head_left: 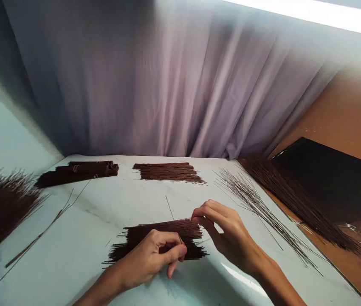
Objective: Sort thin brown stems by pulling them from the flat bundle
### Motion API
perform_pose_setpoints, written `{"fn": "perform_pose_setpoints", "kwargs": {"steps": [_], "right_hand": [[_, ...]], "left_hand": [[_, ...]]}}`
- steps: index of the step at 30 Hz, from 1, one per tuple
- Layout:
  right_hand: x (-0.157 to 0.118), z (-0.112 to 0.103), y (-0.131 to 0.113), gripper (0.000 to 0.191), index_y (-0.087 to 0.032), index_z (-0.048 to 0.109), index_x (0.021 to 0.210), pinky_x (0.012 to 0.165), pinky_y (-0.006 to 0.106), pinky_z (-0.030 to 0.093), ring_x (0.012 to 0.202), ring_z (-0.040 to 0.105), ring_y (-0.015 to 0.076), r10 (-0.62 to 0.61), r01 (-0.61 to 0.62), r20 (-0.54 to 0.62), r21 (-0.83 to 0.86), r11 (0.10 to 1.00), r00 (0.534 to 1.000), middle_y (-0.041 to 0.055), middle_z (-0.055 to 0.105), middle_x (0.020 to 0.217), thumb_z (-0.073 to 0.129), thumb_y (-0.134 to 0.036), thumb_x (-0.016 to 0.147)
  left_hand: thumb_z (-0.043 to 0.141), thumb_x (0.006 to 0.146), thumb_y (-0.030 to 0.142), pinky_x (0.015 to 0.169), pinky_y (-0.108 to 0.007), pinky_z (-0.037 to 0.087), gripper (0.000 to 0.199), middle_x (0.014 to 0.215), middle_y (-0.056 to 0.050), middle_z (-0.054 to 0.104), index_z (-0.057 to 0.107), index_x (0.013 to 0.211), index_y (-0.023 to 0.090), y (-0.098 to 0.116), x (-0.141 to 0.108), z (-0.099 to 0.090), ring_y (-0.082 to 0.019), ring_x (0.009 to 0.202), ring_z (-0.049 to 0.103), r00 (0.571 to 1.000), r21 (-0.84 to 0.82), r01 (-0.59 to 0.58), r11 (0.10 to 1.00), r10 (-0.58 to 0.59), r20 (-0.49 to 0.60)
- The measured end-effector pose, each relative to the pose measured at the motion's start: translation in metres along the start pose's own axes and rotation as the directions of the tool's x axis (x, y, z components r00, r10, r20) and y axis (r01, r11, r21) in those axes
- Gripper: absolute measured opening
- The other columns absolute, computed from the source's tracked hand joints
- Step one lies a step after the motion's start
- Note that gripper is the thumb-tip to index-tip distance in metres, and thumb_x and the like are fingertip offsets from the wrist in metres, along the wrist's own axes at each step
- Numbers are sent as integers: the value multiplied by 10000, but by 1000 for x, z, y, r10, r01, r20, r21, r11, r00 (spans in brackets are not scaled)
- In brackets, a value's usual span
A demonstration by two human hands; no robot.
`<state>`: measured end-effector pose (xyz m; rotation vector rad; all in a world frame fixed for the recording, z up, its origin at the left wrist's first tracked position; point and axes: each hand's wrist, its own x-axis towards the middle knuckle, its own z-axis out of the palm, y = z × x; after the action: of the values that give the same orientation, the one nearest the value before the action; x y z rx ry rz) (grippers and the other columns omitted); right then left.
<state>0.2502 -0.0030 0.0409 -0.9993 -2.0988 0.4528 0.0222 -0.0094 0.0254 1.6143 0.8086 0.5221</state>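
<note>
A low pile of thin dark brown sticks (164,229) lies near the front middle of the table. Over its front edge is my left hand (164,250), thumb and index finger pinched together. One single stick (169,207) slants up beyond the pile, and its lower end seems to run into that pinch. My right hand (220,227) is at the pile's right end, its thumb and fingertips closed around what looks like a thin stick, barely visible. The curled fingers partly cover the sticks beneath.
Another flat stack of sticks (169,172) and tied bundles (85,171) lie at the back. Loose sticks (260,204) spread on the right, beside a long dark bunch (295,199) and a black sheet (323,182). A large bunch (5,212) lies left on the white table (72,238).
</note>
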Motion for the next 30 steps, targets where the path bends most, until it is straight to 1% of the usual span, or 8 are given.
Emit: {"fn": "perform_pose_setpoints", "kwargs": {"steps": [3,7,12,15,17,22,25,30], "right_hand": [[-10,12,-12,160,-235,606,911,608,281,408,642,523,152,30,-26,-71,44,999,997,5,599,742,498,-251,1028],[-14,22,-6,274,-229,552,831,563,254,411,619,497,139,216,-251,157,252,935,964,-11,568,721,472,-384,1042],[-8,20,20,368,-213,590,859,589,239,403,663,500,138,282,-365,340,208,908,897,-18,585,743,446,-499,1040],[-4,16,25,360,-219,620,884,677,259,448,752,548,159,244,-309,297,198,930,923,6,627,825,440,-486,1046],[-2,11,21,333,-224,629,884,713,273,457,771,555,167,212,-265,241,211,941,947,15,634,845,458,-462,1044],[-5,-1,11,295,-215,606,852,664,265,431,731,539,157,267,-308,163,341,888,950,5,598,785,521,-442,1020],[-10,3,13,328,-206,589,829,635,250,404,701,513,142,291,-402,303,430,808,908,-12,567,751,538,-478,1004],[-12,14,26,381,-196,584,810,593,236,367,637,448,120,272,-512,491,462,724,828,-34,519,713,580,-546,960]], "left_hand": [[501,1020,455,658,-251,363,414,603,34,540,572,712,189,-5,7,-4,-131,640,477,987,20,-18,1000,21,-159],[523,1001,495,516,-214,263,362,588,66,466,562,796,199,-11,12,-17,-104,550,345,941,-161,-6,987,-49,-336],[574,974,492,443,-206,197,355,510,63,514,593,804,182,-12,4,-14,-71,441,255,990,-340,55,939,-95,-102],[618,946,456,428,-206,232,322,519,42,573,605,787,177,-11,0,-4,-58,400,268,982,-374,171,912,-125,143],[626,938,431,426,-200,265,300,534,34,595,607,777,179,-12,1,2,-60,399,298,966,-339,221,914,-157,206],[563,978,476,420,-182,314,349,565,27,604,589,802,176,-23,13,2,-62,416,337,991,-258,96,961,-116,-66],[552,992,469,404,-171,288,348,540,40,575,574,810,174,-26,19,-5,-62,422,314,970,-309,-22,951,-54,-236],[550,1004,430,397,-156,230,331,512,38,570,600,813,164,-15,11,-6,-60,437,250,981,-441,-2,897,-85,-177]]}}
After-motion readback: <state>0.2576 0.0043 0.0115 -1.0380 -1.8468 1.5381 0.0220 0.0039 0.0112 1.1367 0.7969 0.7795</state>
